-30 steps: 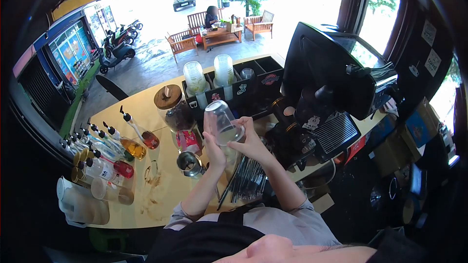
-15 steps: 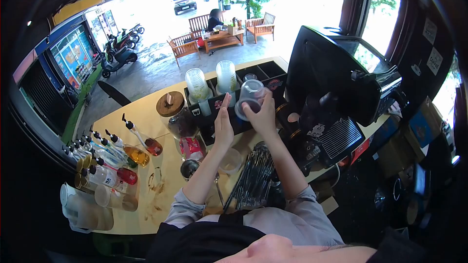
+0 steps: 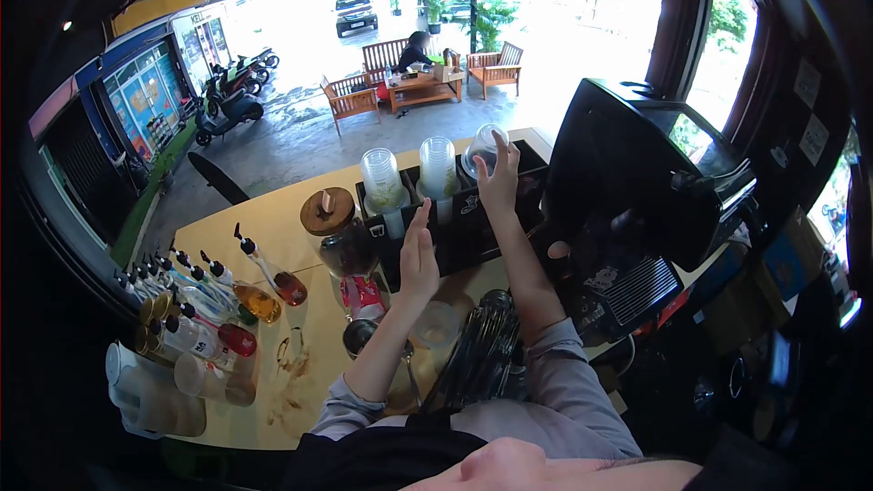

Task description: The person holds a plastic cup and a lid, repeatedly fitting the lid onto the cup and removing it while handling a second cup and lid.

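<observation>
My right hand (image 3: 498,173) is at the right part of the black cup organizer (image 3: 400,264), its fingers round the near side of a clear plastic cup (image 3: 480,153). Two stacks of clear cups stand to the left of it, a left stack (image 3: 382,177) and a middle stack (image 3: 437,166). My left hand (image 3: 419,255) is raised in front of the organizer, palm turned inward, fingers stretched and holding nothing. Just left of that hand is a dark jar with a wooden lid (image 3: 329,211).
Pump bottles (image 3: 257,302) and a pitcher (image 3: 150,391) line the counter's left side. Wrapped black straws (image 3: 480,341) lie near my body. A black machine (image 3: 618,182) stands at right. Outside, a person (image 3: 416,55) sits by a wooden table (image 3: 423,89).
My right hand has moved up and away with the clear cup, from above the organizer's front to its far right part. My left hand stays raised, and the view has shifted slightly.
</observation>
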Tool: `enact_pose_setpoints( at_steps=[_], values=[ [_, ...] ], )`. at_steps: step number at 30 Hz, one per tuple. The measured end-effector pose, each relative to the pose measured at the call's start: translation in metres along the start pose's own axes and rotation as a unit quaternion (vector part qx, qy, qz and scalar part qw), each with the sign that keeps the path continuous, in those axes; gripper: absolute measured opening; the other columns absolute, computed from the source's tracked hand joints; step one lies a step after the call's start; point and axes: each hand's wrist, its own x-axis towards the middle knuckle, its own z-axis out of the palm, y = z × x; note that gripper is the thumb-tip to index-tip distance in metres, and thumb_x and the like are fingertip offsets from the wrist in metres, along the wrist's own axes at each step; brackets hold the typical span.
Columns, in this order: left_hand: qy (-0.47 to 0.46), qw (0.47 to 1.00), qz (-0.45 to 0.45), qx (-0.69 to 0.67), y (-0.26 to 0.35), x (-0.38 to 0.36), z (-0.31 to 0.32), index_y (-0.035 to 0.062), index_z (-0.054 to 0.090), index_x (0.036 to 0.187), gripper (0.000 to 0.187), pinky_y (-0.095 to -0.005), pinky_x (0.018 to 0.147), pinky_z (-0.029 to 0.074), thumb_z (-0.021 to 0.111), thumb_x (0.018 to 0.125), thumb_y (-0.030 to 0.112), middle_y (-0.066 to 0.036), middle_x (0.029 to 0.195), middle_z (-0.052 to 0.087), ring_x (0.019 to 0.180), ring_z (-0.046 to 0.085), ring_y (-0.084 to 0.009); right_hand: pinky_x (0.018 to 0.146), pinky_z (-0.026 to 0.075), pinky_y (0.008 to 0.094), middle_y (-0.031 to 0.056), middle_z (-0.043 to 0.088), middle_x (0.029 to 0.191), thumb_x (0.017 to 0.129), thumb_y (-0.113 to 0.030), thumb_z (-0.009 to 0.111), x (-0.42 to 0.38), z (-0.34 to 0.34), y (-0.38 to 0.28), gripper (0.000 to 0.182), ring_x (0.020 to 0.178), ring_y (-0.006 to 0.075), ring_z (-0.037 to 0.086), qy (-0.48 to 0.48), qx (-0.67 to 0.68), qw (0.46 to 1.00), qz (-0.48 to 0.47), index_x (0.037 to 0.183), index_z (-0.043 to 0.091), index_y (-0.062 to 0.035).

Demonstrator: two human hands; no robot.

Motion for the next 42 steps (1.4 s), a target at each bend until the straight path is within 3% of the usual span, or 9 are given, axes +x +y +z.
enact_pose_setpoints(
  at_steps=[7, 10, 17, 19, 23, 25, 28, 38, 42],
  values=[
    [0.002, 1.000, -0.011, 0.026, 0.001, -0.011, -0.007, 0.0019, 0.040, 0.148, 0.054, -0.0417, 0.118, 0.026, 0.023, 0.109, 0.034, -0.017, 0.150, 0.044, 0.144, 0.035, -0.0347, 0.095, 0.040, 0.0537, 0.0199, 0.055, 0.122, 0.088, -0.025, 0.070, -0.003, 0.000, 0.009, 0.064, 0.112, 0.0353, 0.059, -0.051, -0.166, 0.984, 0.037, 0.145, 0.041, -0.0214],
    [-0.006, 0.999, -0.014, 0.029, -0.002, -0.014, -0.007, 0.0019, 0.039, 0.148, 0.055, -0.0422, 0.118, 0.026, 0.023, 0.108, 0.036, -0.018, 0.150, 0.044, 0.144, 0.034, -0.0349, 0.094, 0.039, 0.0531, 0.0141, 0.061, 0.115, 0.084, -0.024, 0.074, 0.000, -0.006, 0.001, 0.064, 0.110, 0.0314, 0.060, -0.069, -0.178, 0.979, 0.065, 0.141, 0.044, -0.0194],
    [-0.010, 0.999, -0.014, 0.039, -0.007, -0.023, -0.004, 0.0024, 0.038, 0.149, 0.054, -0.0428, 0.118, 0.025, 0.022, 0.108, 0.033, -0.018, 0.151, 0.043, 0.144, 0.034, -0.0353, 0.092, 0.039, 0.0515, 0.0115, 0.063, 0.111, 0.085, -0.026, 0.072, 0.000, -0.014, -0.005, 0.055, 0.102, 0.0293, 0.063, -0.075, -0.222, 0.969, 0.073, 0.135, 0.051, -0.0190],
    [-0.015, 0.999, -0.018, 0.042, -0.008, -0.026, -0.005, 0.0027, 0.038, 0.149, 0.053, -0.0429, 0.118, 0.025, 0.022, 0.108, 0.033, -0.018, 0.151, 0.043, 0.144, 0.034, -0.0353, 0.096, 0.037, 0.0558, 0.0106, 0.062, 0.119, 0.087, -0.031, 0.068, -0.004, -0.013, -0.004, 0.050, 0.110, 0.0272, 0.060, -0.159, -0.262, 0.946, 0.103, 0.134, 0.055, -0.0193],
    [-0.016, 0.999, -0.014, 0.050, -0.012, -0.028, -0.007, 0.0036, 0.037, 0.150, 0.053, -0.0430, 0.118, 0.026, 0.022, 0.108, 0.033, -0.018, 0.151, 0.042, 0.144, 0.034, -0.0355, 0.103, 0.030, 0.0621, 0.0111, 0.057, 0.133, 0.094, -0.039, 0.056, -0.020, 0.001, 0.010, 0.044, 0.124, 0.0270, 0.051, -0.145, -0.310, 0.937, 0.073, 0.133, 0.060, -0.0199],
    [-0.017, 0.998, -0.015, 0.053, -0.011, -0.029, -0.008, 0.0039, 0.037, 0.150, 0.053, -0.0430, 0.117, 0.026, 0.022, 0.108, 0.033, -0.018, 0.151, 0.043, 0.144, 0.034, -0.0356, 0.107, 0.023, 0.0670, 0.0117, 0.050, 0.143, 0.099, -0.045, 0.043, -0.028, 0.003, 0.009, 0.046, 0.135, 0.0283, 0.040, -0.166, -0.315, 0.932, 0.069, 0.133, 0.063, -0.0197],
    [-0.018, 0.998, -0.031, 0.051, -0.012, -0.032, -0.009, 0.0048, 0.037, 0.150, 0.054, -0.0427, 0.117, 0.027, 0.021, 0.108, 0.035, -0.019, 0.151, 0.043, 0.143, 0.035, -0.0359, 0.109, 0.021, 0.0669, 0.0135, 0.048, 0.145, 0.100, -0.045, 0.039, -0.028, 0.002, 0.009, 0.048, 0.138, 0.0298, 0.037, -0.187, -0.309, 0.930, 0.073, 0.133, 0.063, -0.0185],
    [-0.026, 0.995, -0.029, 0.094, -0.004, -0.048, -0.010, 0.0047, 0.039, 0.149, 0.049, -0.0445, 0.115, 0.029, 0.027, 0.108, 0.029, -0.020, 0.147, 0.047, 0.141, 0.038, -0.0392, 0.110, 0.023, 0.0638, 0.0182, 0.044, 0.146, 0.101, -0.046, 0.038, -0.021, -0.004, -0.003, 0.052, 0.137, 0.0327, 0.037, -0.236, -0.297, 0.918, 0.113, 0.136, 0.059, -0.0154],
    [-0.024, 0.992, -0.015, 0.121, 0.000, -0.052, -0.022, 0.0034, 0.041, 0.147, 0.047, -0.0456, 0.114, 0.032, 0.030, 0.108, 0.025, -0.020, 0.146, 0.048, 0.140, 0.038, -0.0406, 0.105, 0.031, 0.0574, 0.0211, 0.044, 0.144, 0.097, -0.044, 0.048, -0.033, -0.022, -0.046, 0.053, 0.133, 0.0351, 0.039, -0.125, -0.271, 0.954, -0.001, 0.137, 0.056, -0.0097]
  ],
)
